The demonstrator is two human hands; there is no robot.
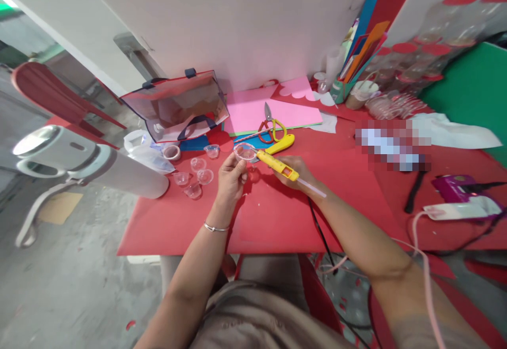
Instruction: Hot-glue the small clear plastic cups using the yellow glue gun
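My left hand (233, 176) pinches a small clear plastic cup (245, 152) by its edge, above the red table (269, 227). Wrapped round a yellow glue gun (277, 165), my right hand (293, 172) holds its nozzle at the cup's right rim. A clear glue stick (312, 188) juts from the gun's back end. Several more clear cups (205, 177) lie on the table to the left of my left hand. Behind the gun are a yellow-handled tool (280, 144) and scissors (268, 112) with red and yellow handles.
A large white tumbler (130, 167) stands at the left edge. Further back are a clear bag (178, 106), a roll of tape (171, 152) and pink sheets (253, 111). Stacked jars (404, 58), a purple device (455, 187) and a white power strip (455, 210) with cords occupy the right.
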